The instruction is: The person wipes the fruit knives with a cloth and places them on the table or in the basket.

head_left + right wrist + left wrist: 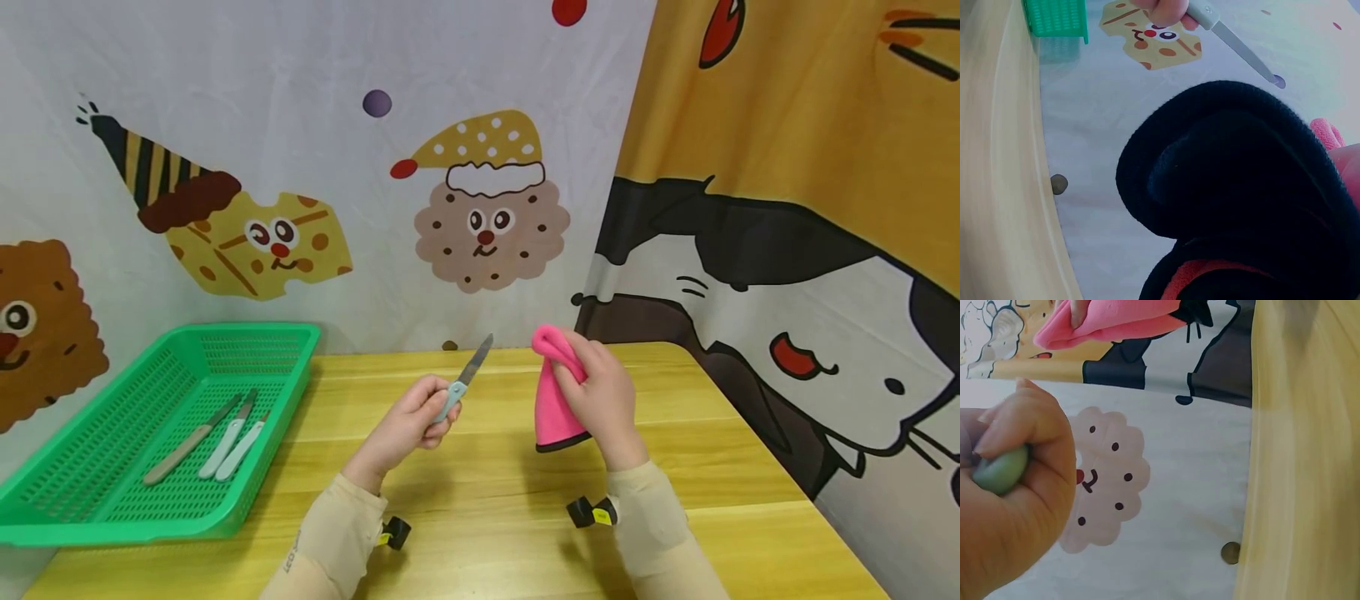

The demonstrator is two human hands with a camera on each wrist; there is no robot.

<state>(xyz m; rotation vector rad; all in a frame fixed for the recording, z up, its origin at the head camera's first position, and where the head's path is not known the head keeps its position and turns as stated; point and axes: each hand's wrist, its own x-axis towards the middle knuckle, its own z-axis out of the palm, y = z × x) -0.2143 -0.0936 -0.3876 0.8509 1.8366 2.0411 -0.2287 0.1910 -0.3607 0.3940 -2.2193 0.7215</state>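
My left hand [415,414] grips a small knife [474,361] by its light blue-green handle, the blade pointing up and away over the table. In the left wrist view the rounded handle end [1002,470] pokes out of the curled fingers. A folded pink cloth [557,408] with a dark edge hangs from my right hand [602,394], pinched between thumb and fingers. The right wrist view shows the cloth's black edging [1222,94] up close, hiding most of that hand. Knife and cloth are held apart, both above the table.
At the left of the wooden table [480,533] stands a green plastic basket [300,358]. Inside it lie a knife with a beige handle [180,454] and two with white handles [223,448]. A cartoon-printed curtain [360,233] hangs behind the table.
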